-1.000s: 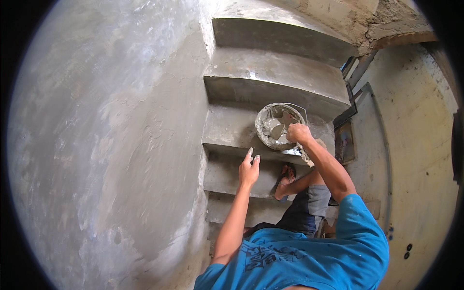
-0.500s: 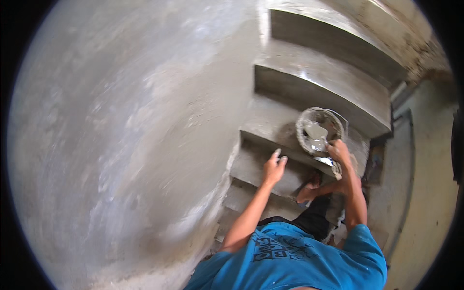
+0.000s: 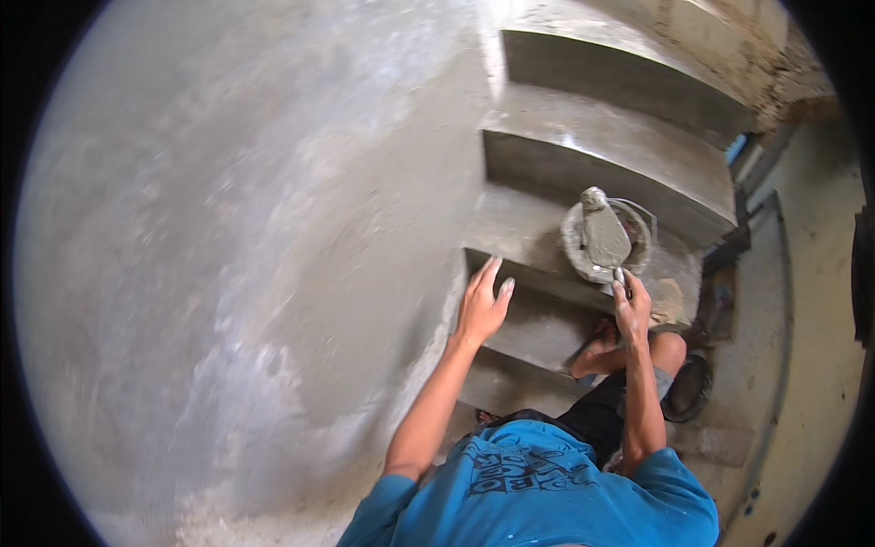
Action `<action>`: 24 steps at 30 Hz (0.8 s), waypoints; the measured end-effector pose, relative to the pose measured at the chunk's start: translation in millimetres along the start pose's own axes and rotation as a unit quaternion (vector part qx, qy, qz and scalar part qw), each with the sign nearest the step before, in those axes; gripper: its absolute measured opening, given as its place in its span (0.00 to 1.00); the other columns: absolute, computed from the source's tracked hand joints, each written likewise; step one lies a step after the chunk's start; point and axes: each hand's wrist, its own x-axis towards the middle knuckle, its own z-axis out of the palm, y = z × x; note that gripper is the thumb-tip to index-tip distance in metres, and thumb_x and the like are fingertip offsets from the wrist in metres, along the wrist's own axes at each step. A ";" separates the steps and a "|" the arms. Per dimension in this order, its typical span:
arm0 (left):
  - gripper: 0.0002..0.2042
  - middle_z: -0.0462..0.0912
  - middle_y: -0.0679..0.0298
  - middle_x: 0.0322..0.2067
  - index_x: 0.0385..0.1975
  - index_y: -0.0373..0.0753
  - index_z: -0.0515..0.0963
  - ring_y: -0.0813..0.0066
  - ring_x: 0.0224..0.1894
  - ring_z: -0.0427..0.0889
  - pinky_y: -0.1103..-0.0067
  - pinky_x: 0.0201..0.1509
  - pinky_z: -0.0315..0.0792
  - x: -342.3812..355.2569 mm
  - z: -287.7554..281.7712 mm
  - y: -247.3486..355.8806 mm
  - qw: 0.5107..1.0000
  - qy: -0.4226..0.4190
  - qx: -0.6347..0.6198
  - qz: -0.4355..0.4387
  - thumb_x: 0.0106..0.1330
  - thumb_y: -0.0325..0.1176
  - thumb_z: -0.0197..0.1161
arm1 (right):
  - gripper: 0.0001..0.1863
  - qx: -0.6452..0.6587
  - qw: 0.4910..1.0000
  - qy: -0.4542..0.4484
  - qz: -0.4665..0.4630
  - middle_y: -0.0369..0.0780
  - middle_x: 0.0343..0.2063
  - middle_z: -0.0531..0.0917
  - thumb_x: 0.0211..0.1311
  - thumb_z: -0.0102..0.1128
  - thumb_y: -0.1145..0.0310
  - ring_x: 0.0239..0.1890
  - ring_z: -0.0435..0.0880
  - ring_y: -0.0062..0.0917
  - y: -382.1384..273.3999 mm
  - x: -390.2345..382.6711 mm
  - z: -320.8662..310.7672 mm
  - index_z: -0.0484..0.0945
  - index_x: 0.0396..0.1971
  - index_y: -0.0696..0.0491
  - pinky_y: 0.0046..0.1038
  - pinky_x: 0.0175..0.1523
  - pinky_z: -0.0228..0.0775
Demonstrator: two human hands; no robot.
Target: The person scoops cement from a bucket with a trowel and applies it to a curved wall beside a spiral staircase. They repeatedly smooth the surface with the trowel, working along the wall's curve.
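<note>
My right hand (image 3: 633, 305) is closed around the handle of a trowel, its fingers at the near side of the bucket. The trowel (image 3: 606, 239) is coated with wet grey mortar, and a lump of it sits at the far tip. Beneath the blade stands a mortar-crusted bucket (image 3: 572, 239) with a thin wire handle, resting on a stair tread; the blade hides much of its inside. Over the steps, close to the wall's lower edge, my left hand (image 3: 481, 305) is empty with thumb and fingers apart.
On the left rises a large wall (image 3: 319, 228) with a damp darker band of plaster. Concrete steps (image 3: 611, 178) climb away ahead. My bare foot (image 3: 597, 346) is on a step below the bucket. A dark round object (image 3: 690, 387) lies right of my knee, near a pale wall (image 3: 811, 319).
The trowel has come up out of the bucket and now carries mortar above the rim. My left hand has shifted left and forward toward the wall, its fingers spreading.
</note>
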 end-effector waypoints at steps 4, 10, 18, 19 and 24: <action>0.26 0.76 0.47 0.69 0.69 0.34 0.73 0.48 0.72 0.73 0.61 0.76 0.66 35.9 -125.9 37.9 0.950 0.081 0.239 0.184 0.72 0.34 0.64 | 0.21 0.095 0.989 -0.077 -0.080 0.42 0.39 0.85 0.74 0.65 0.65 0.40 0.83 0.28 -61.3 -58.7 54.2 0.76 0.60 0.61 0.34 0.50 0.79; 0.26 0.77 0.54 0.69 0.68 0.39 0.75 0.55 0.73 0.72 0.56 0.80 0.61 48.8 -272.3 107.9 0.851 0.134 0.434 0.265 0.70 0.32 0.64 | 0.22 0.279 0.938 -0.205 0.002 0.46 0.33 0.85 0.75 0.64 0.62 0.28 0.86 0.27 -148.0 -147.5 183.9 0.67 0.58 0.57 0.36 0.36 0.79; 0.28 0.77 0.58 0.70 0.71 0.40 0.71 0.62 0.75 0.70 0.57 0.84 0.51 48.8 -319.7 104.4 0.708 0.013 0.654 0.268 0.73 0.41 0.59 | 0.25 0.217 0.973 -0.075 0.022 0.63 0.48 0.80 0.73 0.58 0.66 0.47 0.83 0.60 -246.1 -207.2 294.0 0.61 0.61 0.63 0.51 0.53 0.75; 0.28 0.77 0.58 0.70 0.71 0.40 0.71 0.62 0.75 0.70 0.57 0.85 0.51 48.6 -318.7 101.6 0.701 -0.006 0.662 0.266 0.73 0.42 0.59 | 0.24 0.229 0.967 -0.101 0.052 0.64 0.47 0.79 0.72 0.59 0.69 0.45 0.82 0.61 -259.0 -212.9 303.5 0.62 0.60 0.64 0.53 0.51 0.75; 0.27 0.77 0.60 0.70 0.71 0.41 0.71 0.63 0.75 0.70 0.58 0.85 0.51 48.5 -322.0 98.7 0.711 -0.020 0.649 0.270 0.73 0.40 0.58 | 0.24 0.302 0.946 -0.113 -0.007 0.60 0.48 0.78 0.71 0.62 0.72 0.46 0.83 0.56 -296.6 -256.6 320.4 0.63 0.58 0.66 0.49 0.49 0.77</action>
